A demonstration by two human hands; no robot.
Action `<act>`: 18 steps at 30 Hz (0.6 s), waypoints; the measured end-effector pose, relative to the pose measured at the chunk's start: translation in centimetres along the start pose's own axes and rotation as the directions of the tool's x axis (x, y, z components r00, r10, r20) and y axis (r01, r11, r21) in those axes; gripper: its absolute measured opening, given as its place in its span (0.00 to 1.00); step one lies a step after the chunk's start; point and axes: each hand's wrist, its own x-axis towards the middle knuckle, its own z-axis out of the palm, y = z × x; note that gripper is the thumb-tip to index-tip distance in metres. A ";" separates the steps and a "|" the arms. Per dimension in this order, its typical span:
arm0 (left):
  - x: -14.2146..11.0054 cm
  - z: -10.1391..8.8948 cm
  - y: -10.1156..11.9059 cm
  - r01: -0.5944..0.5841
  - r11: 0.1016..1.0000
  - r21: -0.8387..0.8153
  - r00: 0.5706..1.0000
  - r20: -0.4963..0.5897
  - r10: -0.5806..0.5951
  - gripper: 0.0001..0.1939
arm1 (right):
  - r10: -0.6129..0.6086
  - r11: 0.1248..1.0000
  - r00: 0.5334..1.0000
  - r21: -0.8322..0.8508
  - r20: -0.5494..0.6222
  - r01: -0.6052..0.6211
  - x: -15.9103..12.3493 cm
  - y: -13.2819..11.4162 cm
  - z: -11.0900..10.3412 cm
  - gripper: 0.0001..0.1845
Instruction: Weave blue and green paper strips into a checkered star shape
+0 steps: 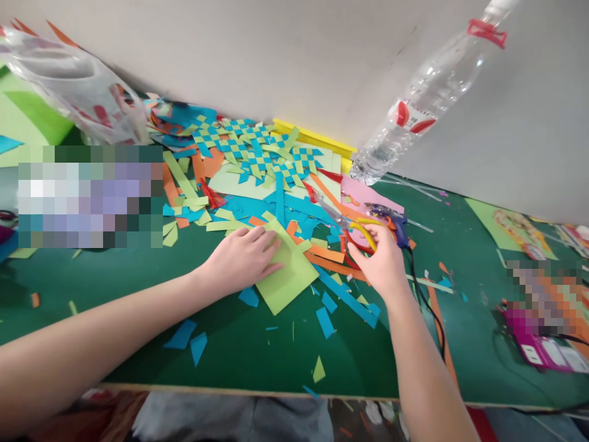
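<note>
My left hand [251,258] lies flat with fingers stretched out on a light green paper sheet [288,279], pressing it to the table. In my right hand [381,264] is a pair of scissors [363,228], gripped by the yellow handle, blades pointing away to the upper left. Beyond the sheet lie woven blue and green paper pieces [257,147], overlapping in a pile. A dark blue glue gun [398,227] with a black cord lies just past my right hand. Around both hands are orange strips [329,253] and blue strips [352,301].
A clear plastic bottle [427,92] stands against the wall at the back right. At the back left is a plastic bag [78,80]. A yellow strip-shaped object [317,140] runs along the wall. Paper scraps [326,322] litter the green table [138,350]. A magenta object [529,341] lies far right.
</note>
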 end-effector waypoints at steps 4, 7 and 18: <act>-0.1 -0.4 -0.4 0.075 0.991 0.111 0.997 -0.008 -0.075 0.20 | -0.035 0.999 0.999 0.005 0.013 0.035 0.1 0.7 -0.3 0.22; -0.1 -0.3 -0.6 0.073 0.993 0.088 0.997 -0.034 -0.071 0.19 | -0.035 0.999 0.997 0.010 0.074 0.035 0.1 0.8 -0.6 0.22; 0.1 1.2 -0.6 -0.158 0.933 -0.323 0.987 -0.066 0.144 0.22 | -0.127 0.990 0.992 -0.059 -0.002 0.126 0.1 0.1 0.2 0.30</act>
